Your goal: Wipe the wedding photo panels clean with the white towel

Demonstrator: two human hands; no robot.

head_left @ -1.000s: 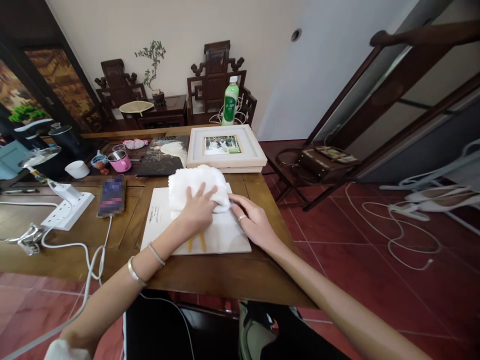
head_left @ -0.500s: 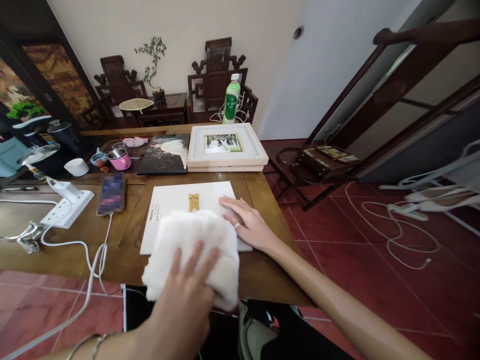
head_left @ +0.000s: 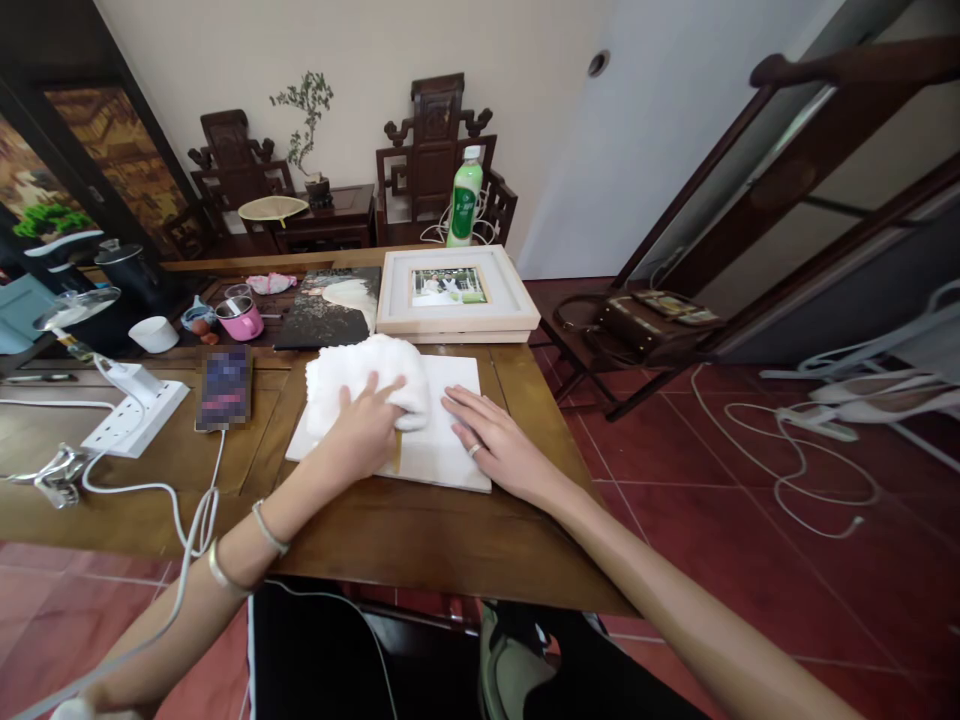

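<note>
My left hand (head_left: 365, 428) presses a fluffy white cloth (head_left: 364, 378) onto the far left part of a flat white panel (head_left: 442, 455) lying on the wooden table (head_left: 420, 540). Its fingers are spread over the cloth and grip it. My right hand (head_left: 491, 445) lies flat and open on the panel's right side, a ring on one finger. A small yellow mark on the panel shows just under the cloth's edge.
Behind the panel lie a white picture frame (head_left: 456, 295) and a dark photo print (head_left: 330, 308). A phone (head_left: 223, 386), a power strip (head_left: 135, 405) with cables, a pink cup (head_left: 240, 320) and a white bowl (head_left: 153, 334) sit to the left. A green bottle (head_left: 464, 198) stands at the back.
My left hand pulled the cloth back to the table's near edge, then pushed it forward again to the panel's far left. The panel has turned slightly. My right hand stayed flat on it.
</note>
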